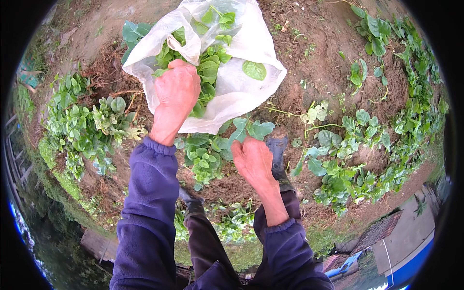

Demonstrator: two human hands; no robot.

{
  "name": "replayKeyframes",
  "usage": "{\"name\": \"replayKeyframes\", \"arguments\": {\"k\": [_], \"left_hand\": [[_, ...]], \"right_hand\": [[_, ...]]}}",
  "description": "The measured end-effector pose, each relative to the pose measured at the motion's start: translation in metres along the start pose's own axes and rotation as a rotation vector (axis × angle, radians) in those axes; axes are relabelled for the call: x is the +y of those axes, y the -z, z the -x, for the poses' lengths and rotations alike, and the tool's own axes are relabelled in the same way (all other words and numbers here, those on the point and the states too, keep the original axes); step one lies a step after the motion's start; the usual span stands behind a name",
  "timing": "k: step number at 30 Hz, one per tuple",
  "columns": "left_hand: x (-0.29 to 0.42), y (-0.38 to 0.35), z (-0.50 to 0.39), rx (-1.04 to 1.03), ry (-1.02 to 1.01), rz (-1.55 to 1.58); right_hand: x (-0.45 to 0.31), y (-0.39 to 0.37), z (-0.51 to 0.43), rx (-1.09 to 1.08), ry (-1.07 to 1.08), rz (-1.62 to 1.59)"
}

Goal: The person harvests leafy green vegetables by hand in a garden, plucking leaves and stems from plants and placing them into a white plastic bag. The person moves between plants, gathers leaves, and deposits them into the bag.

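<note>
Over a planted bed, my left hand (177,87) is a fist at the mouth of a white translucent plastic bag (250,98). A twisted fold of the bag's plastic runs to the knuckles and appears gripped; the fingertips are hidden. Picked green leaves (209,69) lie in the bag on either side of the fist, with one broad leaf (254,70) apart on the right. Lower right, my right hand (253,159) has its fingers curled beside blue-green leaves (259,128) just below the bag's edge. What those fingers hold, if anything, cannot be seen.
Low leafy plants (204,161) grow between the hands. More stand in a clump (78,123) on the left and a row (417,105) on the right. Bare soil (304,72) shows between them. A muddy boot (277,150) is just behind the right hand.
</note>
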State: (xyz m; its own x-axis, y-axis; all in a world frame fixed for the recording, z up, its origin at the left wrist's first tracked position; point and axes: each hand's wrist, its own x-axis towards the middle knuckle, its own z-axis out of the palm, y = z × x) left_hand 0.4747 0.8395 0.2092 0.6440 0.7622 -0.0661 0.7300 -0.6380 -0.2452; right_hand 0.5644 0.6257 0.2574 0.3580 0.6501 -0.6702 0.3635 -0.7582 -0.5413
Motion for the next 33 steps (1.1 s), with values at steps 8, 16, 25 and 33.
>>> {"name": "replayKeyframes", "arguments": {"k": [8,16,25,33], "left_hand": [[0.098,-0.004,-0.036,-0.109,-0.14,0.609],[0.14,-0.051,-0.038,-0.138,-0.139,0.583],[0.144,-0.055,-0.031,-0.126,-0.043,0.532],[0.149,-0.068,-0.028,-0.1,-0.04,0.595]], "right_hand": [[0.001,0.005,-0.001,0.002,-0.006,-0.016],[0.002,0.007,0.0,0.008,-0.017,0.008],[-0.003,0.003,-0.002,-0.006,-0.017,0.006],[0.001,0.001,-0.002,0.011,-0.001,0.02]]}}
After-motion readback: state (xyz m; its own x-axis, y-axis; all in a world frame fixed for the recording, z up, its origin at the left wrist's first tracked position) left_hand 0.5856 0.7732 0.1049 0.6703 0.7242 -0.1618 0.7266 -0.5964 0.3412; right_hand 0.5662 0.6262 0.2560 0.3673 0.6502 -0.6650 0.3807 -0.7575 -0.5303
